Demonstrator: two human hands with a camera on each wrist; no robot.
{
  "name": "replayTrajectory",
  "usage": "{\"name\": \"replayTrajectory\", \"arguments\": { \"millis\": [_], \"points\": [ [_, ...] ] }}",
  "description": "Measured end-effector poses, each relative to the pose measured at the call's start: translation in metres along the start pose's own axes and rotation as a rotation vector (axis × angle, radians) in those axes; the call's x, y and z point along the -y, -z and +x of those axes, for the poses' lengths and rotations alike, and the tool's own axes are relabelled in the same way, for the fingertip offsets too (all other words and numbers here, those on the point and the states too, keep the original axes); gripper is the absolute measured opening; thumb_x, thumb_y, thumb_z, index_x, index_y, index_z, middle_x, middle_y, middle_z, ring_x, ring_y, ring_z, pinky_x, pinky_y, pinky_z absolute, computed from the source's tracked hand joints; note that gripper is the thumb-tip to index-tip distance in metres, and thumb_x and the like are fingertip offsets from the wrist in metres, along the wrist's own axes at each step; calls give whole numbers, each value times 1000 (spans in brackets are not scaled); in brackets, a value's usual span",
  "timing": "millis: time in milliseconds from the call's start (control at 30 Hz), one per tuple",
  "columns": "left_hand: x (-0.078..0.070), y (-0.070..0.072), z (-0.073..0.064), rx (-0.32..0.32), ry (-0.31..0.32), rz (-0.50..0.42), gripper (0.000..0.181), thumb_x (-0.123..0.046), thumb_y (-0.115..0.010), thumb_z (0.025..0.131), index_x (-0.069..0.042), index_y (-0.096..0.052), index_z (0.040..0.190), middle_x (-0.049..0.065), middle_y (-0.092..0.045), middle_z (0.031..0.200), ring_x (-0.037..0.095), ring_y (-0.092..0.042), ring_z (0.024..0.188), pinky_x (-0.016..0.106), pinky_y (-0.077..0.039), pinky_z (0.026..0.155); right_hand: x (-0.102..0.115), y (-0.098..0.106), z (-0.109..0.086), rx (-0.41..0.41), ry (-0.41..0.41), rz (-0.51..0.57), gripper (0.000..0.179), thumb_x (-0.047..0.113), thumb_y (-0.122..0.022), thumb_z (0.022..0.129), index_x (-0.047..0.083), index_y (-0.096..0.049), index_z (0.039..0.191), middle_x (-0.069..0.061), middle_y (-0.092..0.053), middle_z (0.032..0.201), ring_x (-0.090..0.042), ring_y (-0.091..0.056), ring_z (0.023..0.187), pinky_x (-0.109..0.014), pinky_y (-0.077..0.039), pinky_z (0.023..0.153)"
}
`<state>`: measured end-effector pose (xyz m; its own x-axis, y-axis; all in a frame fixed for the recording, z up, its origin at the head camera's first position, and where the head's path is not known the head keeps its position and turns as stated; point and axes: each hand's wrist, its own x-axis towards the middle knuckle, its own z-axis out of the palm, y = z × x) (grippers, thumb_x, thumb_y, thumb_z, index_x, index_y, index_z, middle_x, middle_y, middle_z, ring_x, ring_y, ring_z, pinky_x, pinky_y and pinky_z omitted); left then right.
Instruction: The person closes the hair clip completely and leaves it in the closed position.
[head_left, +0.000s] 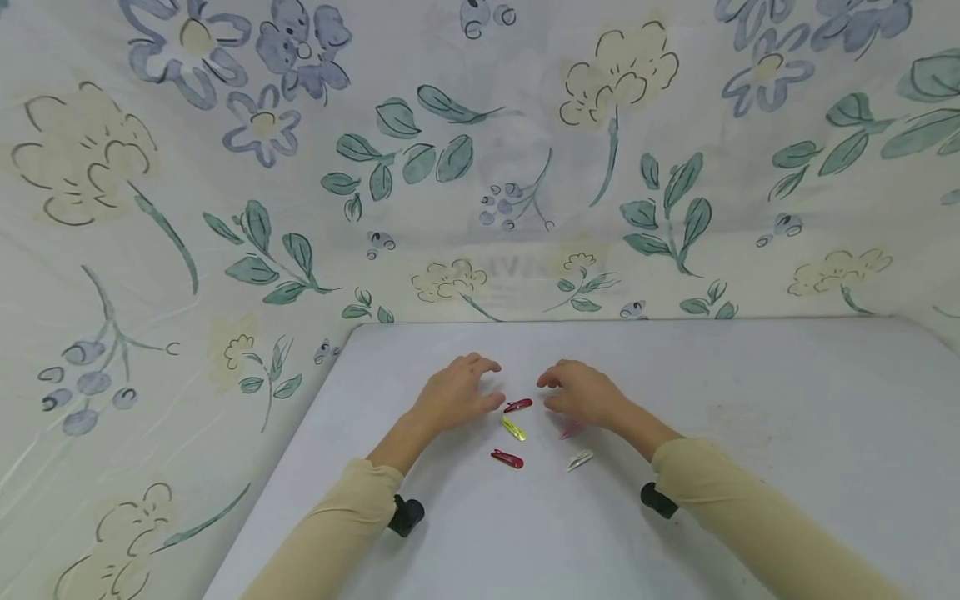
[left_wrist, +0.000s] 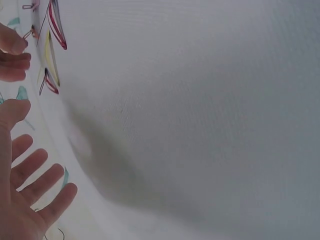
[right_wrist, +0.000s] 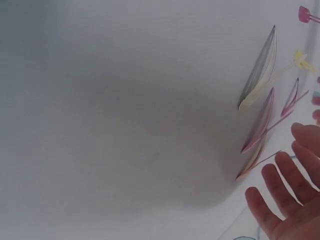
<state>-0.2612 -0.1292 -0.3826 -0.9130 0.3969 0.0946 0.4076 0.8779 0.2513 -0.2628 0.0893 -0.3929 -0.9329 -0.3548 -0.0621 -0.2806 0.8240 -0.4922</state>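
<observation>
Several snap hair clips lie on the white table between my hands. A red hair clip (head_left: 518,406) is just beside the left thumb, with a yellow hair clip (head_left: 513,428) below it and another red hair clip (head_left: 507,459) nearer to me. On the right are a pink hair clip (head_left: 572,430), partly under the right hand, and a white hair clip (head_left: 579,460). An orange-toned hair clip (right_wrist: 252,165) shows only in the right wrist view. My left hand (head_left: 459,392) has spread fingers and holds nothing. Facing it, my right hand (head_left: 588,393) is empty, its fingers loosely bent.
The white table (head_left: 750,500) extends widely to the right and toward me. A floral-patterned sheet (head_left: 525,167) hangs behind its far edge and along the left side. Black wrist devices (head_left: 407,516) sit under both beige sleeves (head_left: 750,508).
</observation>
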Motion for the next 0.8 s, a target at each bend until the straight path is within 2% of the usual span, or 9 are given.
{"name": "replayTrajectory", "arguments": {
  "millis": [167, 467, 800],
  "points": [
    [-4, -4, 2, 32, -3, -17, 41, -34, -69, 91, -13, -64, 126, 7, -62, 128, 25, -56, 122, 43, -50, 98, 3, -2, 5, 19, 2, -24, 27, 18, -73, 89, 15, -71, 116, -2, -67, 111, -21, -61, 107, -39, -52, 94],
    [-7, -11, 4, 55, -7, -25, 36, -34, -71, 90, -12, -68, 118, 6, -64, 124, 24, -57, 119, 43, -50, 97, 8, -6, 11, 33, 18, -51, 23, 18, -71, 90, 15, -73, 113, 0, -66, 109, -18, -59, 100, -38, -51, 93],
    [-9, -17, 5, 72, 8, -34, 28, -30, -70, 90, -12, -71, 112, 2, -68, 115, 22, -57, 115, 41, -50, 95, 11, -10, 16, 28, 72, -87, 21, 16, -72, 89, 13, -74, 110, -1, -66, 105, -19, -60, 100, -39, -51, 91]
  ]
}}
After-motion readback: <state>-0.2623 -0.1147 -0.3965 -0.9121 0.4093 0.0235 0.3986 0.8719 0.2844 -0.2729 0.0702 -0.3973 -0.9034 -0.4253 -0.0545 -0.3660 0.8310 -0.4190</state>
